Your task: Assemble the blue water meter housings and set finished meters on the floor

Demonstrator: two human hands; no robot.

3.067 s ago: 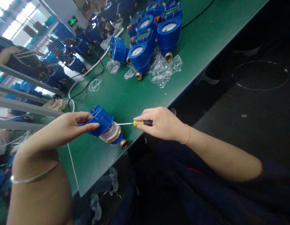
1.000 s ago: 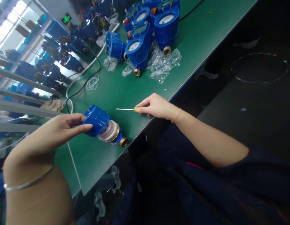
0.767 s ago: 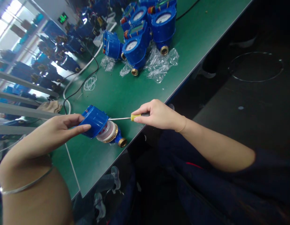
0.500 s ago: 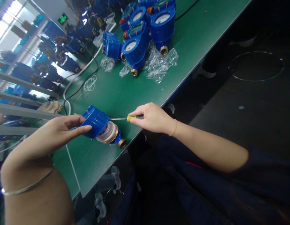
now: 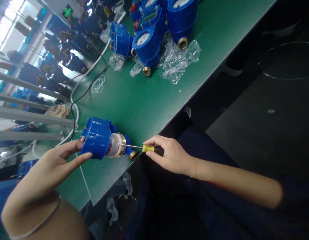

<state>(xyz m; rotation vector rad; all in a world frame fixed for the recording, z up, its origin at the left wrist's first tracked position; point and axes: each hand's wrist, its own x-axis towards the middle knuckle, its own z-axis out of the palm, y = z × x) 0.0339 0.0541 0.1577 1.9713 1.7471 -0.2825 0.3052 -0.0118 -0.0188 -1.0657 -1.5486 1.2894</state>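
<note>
My left hand (image 5: 69, 156) grips the blue housing (image 5: 96, 138) of a water meter, tilted on its side near the table edge. Out of the housing shows a clear and white inner part (image 5: 115, 145), with a brass ring and a blue pipe end with a brass fitting (image 5: 133, 155) beyond it. In my right hand (image 5: 170, 155) is a screwdriver (image 5: 148, 148) with a yellow and black handle. Its metal shaft points left, and the tip lies over the clear inner part; whether it touches cannot be made out.
Several blue meters (image 5: 150, 43) stand at the back of the green table (image 5: 119, 96), with crumpled clear plastic (image 5: 179, 60) beside them. A black cable (image 5: 90, 87), a white hose and a small bundle of white string (image 5: 98, 84) lie to the left. Grey rails (image 5: 26, 115) run along the left.
The screwdriver tip has gone from the housing's far right side to across the clear inner part. My right hand is lower and further right. The housing has turned, in my left hand's grip.
</note>
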